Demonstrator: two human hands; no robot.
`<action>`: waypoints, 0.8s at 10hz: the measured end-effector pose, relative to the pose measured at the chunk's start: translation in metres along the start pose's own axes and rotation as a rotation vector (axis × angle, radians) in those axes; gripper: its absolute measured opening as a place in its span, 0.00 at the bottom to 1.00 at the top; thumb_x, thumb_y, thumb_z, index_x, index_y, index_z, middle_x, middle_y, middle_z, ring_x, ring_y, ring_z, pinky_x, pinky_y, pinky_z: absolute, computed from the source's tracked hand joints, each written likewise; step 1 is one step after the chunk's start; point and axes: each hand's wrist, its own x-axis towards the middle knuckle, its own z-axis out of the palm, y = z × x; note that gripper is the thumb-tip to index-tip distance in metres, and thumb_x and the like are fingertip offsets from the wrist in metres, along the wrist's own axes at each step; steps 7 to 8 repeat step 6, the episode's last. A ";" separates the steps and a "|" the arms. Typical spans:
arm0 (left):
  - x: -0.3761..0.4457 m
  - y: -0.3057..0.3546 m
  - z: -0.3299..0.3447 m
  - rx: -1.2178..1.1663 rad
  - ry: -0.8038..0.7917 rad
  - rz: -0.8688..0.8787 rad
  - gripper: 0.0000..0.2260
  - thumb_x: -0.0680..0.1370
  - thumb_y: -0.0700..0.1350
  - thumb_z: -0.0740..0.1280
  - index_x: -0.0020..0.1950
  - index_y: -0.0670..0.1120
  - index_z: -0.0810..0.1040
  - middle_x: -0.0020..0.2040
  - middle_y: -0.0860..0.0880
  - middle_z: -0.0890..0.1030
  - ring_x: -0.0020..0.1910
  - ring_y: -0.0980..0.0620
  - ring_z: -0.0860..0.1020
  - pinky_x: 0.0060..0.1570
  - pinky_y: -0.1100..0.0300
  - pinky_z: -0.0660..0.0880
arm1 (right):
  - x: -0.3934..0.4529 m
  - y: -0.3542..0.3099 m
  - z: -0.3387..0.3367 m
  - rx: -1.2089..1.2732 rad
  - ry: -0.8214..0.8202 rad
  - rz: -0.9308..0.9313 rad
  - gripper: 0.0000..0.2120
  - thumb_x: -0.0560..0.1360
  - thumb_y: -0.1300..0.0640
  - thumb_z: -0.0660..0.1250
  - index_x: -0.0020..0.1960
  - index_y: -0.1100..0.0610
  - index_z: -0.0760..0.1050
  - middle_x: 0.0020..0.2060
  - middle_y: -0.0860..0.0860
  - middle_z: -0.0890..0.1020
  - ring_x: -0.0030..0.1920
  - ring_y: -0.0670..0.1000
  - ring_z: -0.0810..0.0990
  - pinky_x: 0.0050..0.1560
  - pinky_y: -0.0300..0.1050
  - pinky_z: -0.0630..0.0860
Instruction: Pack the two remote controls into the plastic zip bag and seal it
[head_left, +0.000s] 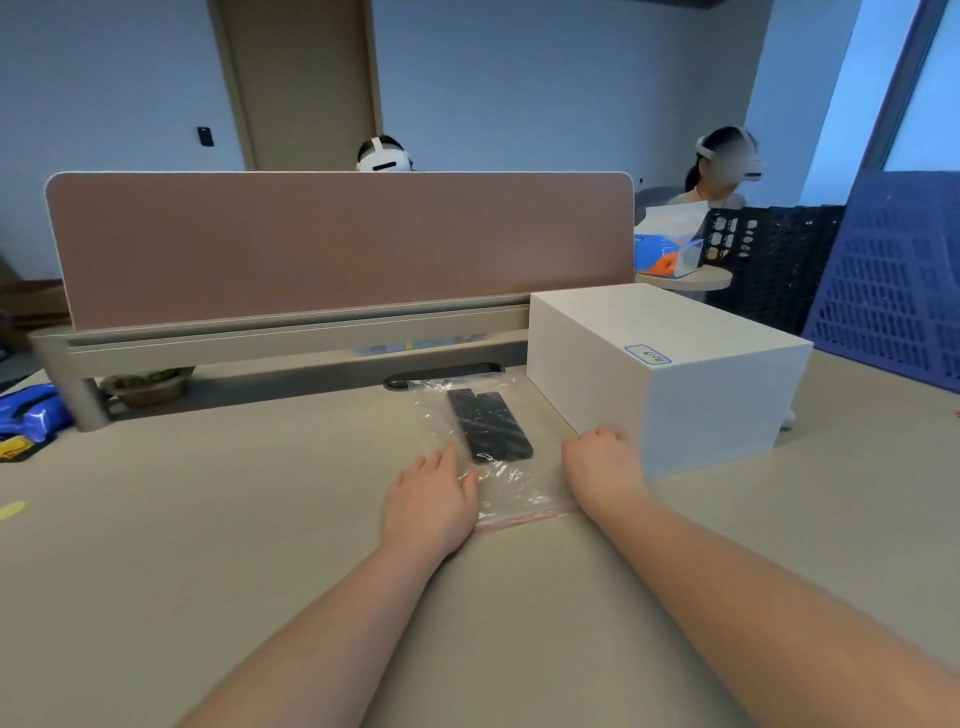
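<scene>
A clear plastic zip bag (511, 486) with a red zip strip at its near edge lies flat on the beige desk. Two black remote controls (488, 423) lie side by side inside it, pointing away from me. My left hand (431, 499) rests palm down on the bag's near left part, fingers spread flat, just left of the remotes. My right hand (602, 462) sits at the bag's right edge with its fingers curled under, between the bag and a white box. Whether the zip is closed cannot be made out.
A white box (670, 364) stands right of the bag, touching my right hand. A pink divider panel (337, 244) runs across the desk's back. Blue packaging (31, 415) lies far left, and a blue crate (893, 291) leans at far right. Two people wearing headsets sit behind the divider.
</scene>
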 end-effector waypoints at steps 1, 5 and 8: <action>-0.008 -0.002 -0.005 -0.014 -0.002 -0.013 0.21 0.80 0.54 0.51 0.69 0.45 0.65 0.65 0.44 0.75 0.64 0.43 0.71 0.63 0.50 0.69 | -0.003 0.001 -0.004 0.004 -0.010 -0.003 0.16 0.74 0.70 0.57 0.59 0.62 0.73 0.57 0.58 0.79 0.59 0.58 0.74 0.55 0.48 0.73; -0.054 -0.025 -0.021 -0.017 -0.013 -0.040 0.19 0.79 0.52 0.55 0.63 0.42 0.69 0.63 0.41 0.76 0.62 0.41 0.73 0.60 0.50 0.71 | -0.089 0.025 -0.039 0.450 0.080 0.045 0.10 0.77 0.58 0.57 0.49 0.59 0.77 0.45 0.57 0.82 0.48 0.60 0.79 0.43 0.48 0.76; -0.059 -0.030 -0.021 -0.005 0.008 -0.035 0.16 0.79 0.52 0.55 0.57 0.42 0.72 0.59 0.41 0.77 0.59 0.41 0.74 0.57 0.50 0.72 | -0.154 0.051 -0.056 0.670 0.241 0.029 0.07 0.76 0.57 0.63 0.48 0.55 0.80 0.38 0.50 0.84 0.42 0.51 0.81 0.45 0.47 0.79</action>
